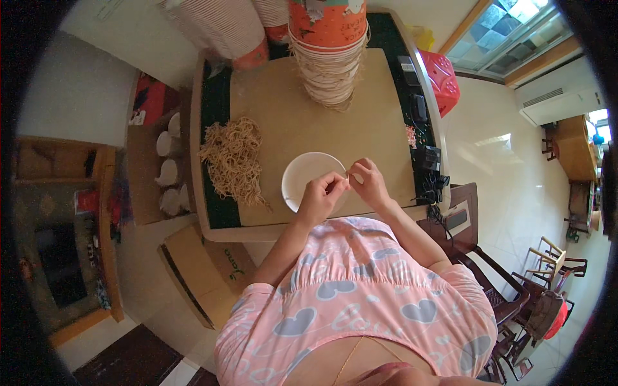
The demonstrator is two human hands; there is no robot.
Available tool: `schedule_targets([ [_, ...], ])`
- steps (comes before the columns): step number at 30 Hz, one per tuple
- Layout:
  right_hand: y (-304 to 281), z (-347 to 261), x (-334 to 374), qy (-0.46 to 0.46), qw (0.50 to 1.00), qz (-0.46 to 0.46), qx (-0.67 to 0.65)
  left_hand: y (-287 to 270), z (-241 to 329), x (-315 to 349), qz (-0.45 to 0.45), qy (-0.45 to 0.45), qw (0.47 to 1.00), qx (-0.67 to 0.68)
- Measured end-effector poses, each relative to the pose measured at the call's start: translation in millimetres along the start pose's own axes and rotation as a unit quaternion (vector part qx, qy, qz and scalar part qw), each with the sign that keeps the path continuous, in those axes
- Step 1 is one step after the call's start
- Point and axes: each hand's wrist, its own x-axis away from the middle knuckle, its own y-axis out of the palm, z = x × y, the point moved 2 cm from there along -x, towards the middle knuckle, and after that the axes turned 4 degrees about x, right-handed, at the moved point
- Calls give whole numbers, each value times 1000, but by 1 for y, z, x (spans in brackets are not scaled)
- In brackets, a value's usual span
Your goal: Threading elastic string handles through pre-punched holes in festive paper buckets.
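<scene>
Near the table's front edge, a round white tub [301, 174] stands with its pale inside facing up. My left hand [323, 196] is closed in a pinch over the tub's front right side. Just to its right, my right hand [369, 185] is also pinched, its fingertips close to the left ones by the rim. Something thin and pale shows between the fingertips, too small to make out. To the left lies a tangled heap of tan strings [235, 161]. Farther back rises a tall stack of orange and white tubs [328, 29], with strings hanging around its sides.
A brown board [367, 135] covers most of the table. More stacked white tubs [215, 29] stand at the far left. Along the right edge lie black adapters with cables [430, 157] and small pink bits [411, 136]. A red stool [440, 83] is beyond; a cardboard box [209, 270] sits below left.
</scene>
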Motion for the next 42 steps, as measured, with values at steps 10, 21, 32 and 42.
schedule_targets([
  [10,-7,-17,-22,95,984,-40,-148,-56,-21,-27,138,71,972,-178],
  [21,28,50,-23,358,908,-194,-100,-116,-196,-36,88,-182,979,-20],
  [32,32,67,-29,264,941,-185,-107,-88,-199,-40,-40,-226,973,12],
  [42,24,123,-3,369,776,-282,-427,-65,-158,-23,11,-257,938,233],
])
